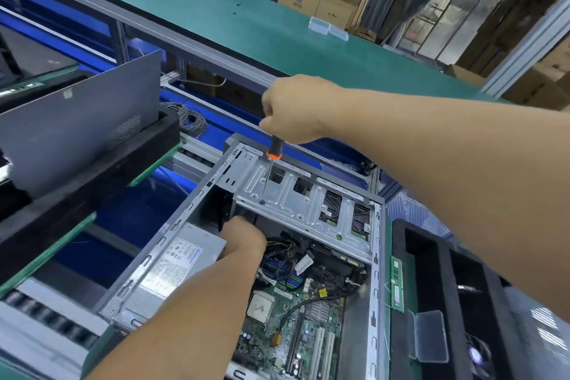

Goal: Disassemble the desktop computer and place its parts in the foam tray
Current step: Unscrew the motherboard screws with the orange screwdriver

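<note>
The desktop computer case lies open on its side on the conveyor line, just beside the foam tray at its right edge. The right hand grips a screwdriver, tip seated on a screw in the drive cage. The left hand reaches beneath the cage; whether it grips anything cannot be told. Recommendation: keep the shaft square to the screw, press down firmly, support the cage underneath.
</note>
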